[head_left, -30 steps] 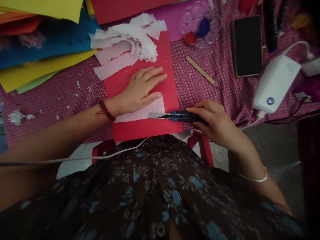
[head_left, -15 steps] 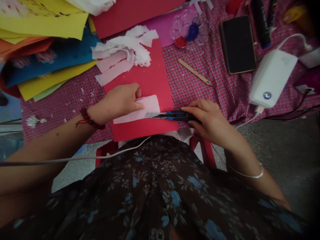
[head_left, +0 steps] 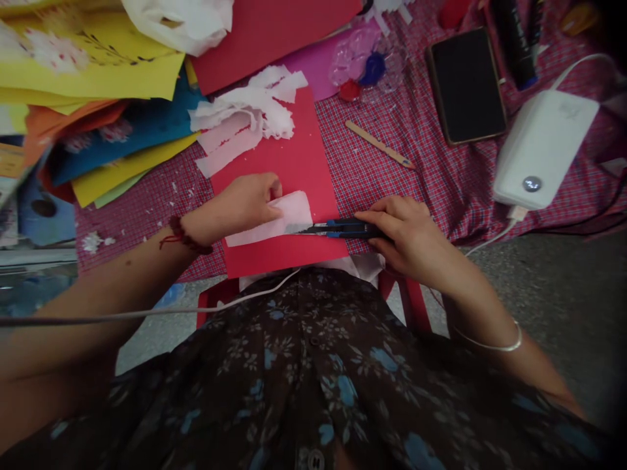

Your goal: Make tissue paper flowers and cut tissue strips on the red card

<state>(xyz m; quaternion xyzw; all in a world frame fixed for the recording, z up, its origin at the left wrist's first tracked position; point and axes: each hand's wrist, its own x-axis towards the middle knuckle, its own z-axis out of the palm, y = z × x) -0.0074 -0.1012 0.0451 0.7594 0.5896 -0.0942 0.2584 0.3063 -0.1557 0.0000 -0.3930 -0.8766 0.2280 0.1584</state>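
A folded strip of white tissue paper [head_left: 294, 212] lies over a red sheet of paper [head_left: 323, 189]. My left hand [head_left: 249, 202] is closed on the strip, its thumb along the upper edge and the other fingers curled. My right hand [head_left: 404, 228] grips black-and-blue scissors [head_left: 343, 228] by the handles. Their blades point left and reach the strip's lower right edge. Farther up the red sheet sits a heap of ragged white tissue strips [head_left: 267, 108].
Coloured sheets [head_left: 132, 153] are stacked at the left. A wooden stick [head_left: 377, 143], a paint palette [head_left: 350, 62], a phone [head_left: 467, 88] and a white power bank [head_left: 548, 140] are at the right. A cable [head_left: 171, 313] crosses above my left forearm.
The view has shifted slightly, so most things on the left sit a little farther right and lower. Both hands keep nearly the same place on the strip and scissors.
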